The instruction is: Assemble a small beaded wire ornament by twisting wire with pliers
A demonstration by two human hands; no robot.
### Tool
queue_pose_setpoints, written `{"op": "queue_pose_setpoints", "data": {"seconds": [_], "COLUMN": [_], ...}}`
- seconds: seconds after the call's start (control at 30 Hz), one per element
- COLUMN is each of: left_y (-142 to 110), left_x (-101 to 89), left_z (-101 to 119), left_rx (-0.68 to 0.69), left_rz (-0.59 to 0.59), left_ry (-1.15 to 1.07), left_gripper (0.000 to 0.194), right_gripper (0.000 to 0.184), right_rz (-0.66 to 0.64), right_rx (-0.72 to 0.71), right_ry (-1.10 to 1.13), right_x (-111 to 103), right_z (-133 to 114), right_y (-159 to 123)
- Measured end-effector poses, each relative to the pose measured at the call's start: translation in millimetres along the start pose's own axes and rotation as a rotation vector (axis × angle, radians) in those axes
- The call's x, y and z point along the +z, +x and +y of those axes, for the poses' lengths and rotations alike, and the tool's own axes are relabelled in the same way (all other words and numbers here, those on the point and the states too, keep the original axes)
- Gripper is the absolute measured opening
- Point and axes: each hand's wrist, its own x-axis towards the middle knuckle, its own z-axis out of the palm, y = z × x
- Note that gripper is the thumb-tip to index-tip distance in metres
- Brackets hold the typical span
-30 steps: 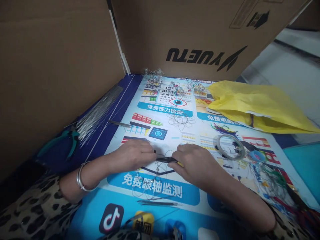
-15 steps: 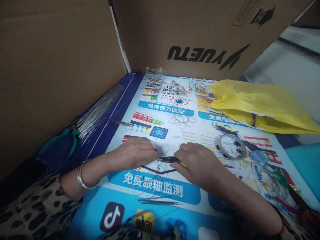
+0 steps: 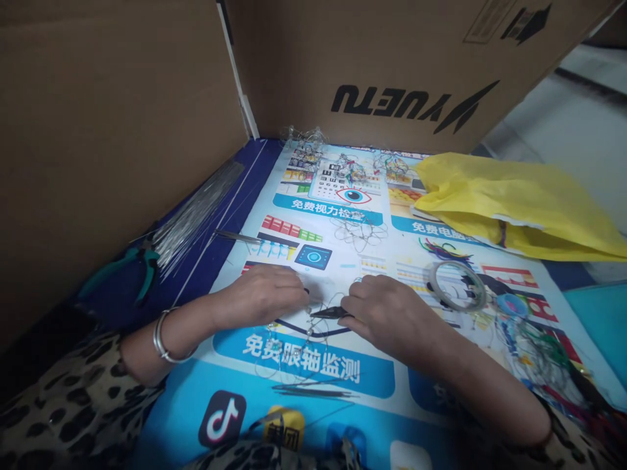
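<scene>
The wire piece lies between the two hands and reaches toward 6 o'clock over the printed poster. It is thin and silvery, bent into open loops, with small round beads along it; the loops are so fine against the print that their full outline is hard to follow.

The right hand is closed around black pliers, whose slim nose points to 9 o'clock at the wire. The left hand has its fingers drawn together at the other side of the wire, and a silvery bangle circles that wrist.

From the hands, a wire flower lies flat at 1 o'clock, with more wire tangles farther off toward 12. A sheaf of straight wires is at 10 o'clock on blue cloth, and green-handled pliers lie at 9, near its lower end. A few dark rods rest at 6 o'clock.

A tape roll lies flat at 3 o'clock, coloured strands just beyond it, and a mixed heap of wire and cord between 3 and 4. A crumpled yellow bag covers the poster's edge at 2.

Brown cardboard stands upright from 9 round to 1 o'clock, its YUETU lettering upside down. Past it, a pale floor shows in dim light.
</scene>
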Motion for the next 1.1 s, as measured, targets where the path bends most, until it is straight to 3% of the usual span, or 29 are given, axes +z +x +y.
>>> {"op": "queue_pose_setpoints", "data": {"seconds": [0.57,0.87,1.1], "left_y": [3.6,1.8,3.4], "left_x": [3.0,1.3,1.5], "left_z": [4.4,2.7,3.4], "left_rx": [0.011,0.018,-0.008], "left_rz": [0.061,-0.04,-0.036], "left_ry": [-0.026,-0.033,-0.071], "left_gripper": [0.022,0.021,0.02], "right_gripper": [0.015,0.017,0.016], "right_rz": [0.071,0.066,0.034], "right_rx": [-0.032,-0.014,-0.017], "right_ry": [-0.07,-0.056,-0.03], "right_x": [2.1,0.4,0.8], "right_z": [-4.4,-0.7,0.3], "right_y": [0.4,0.2,-1.1]}}
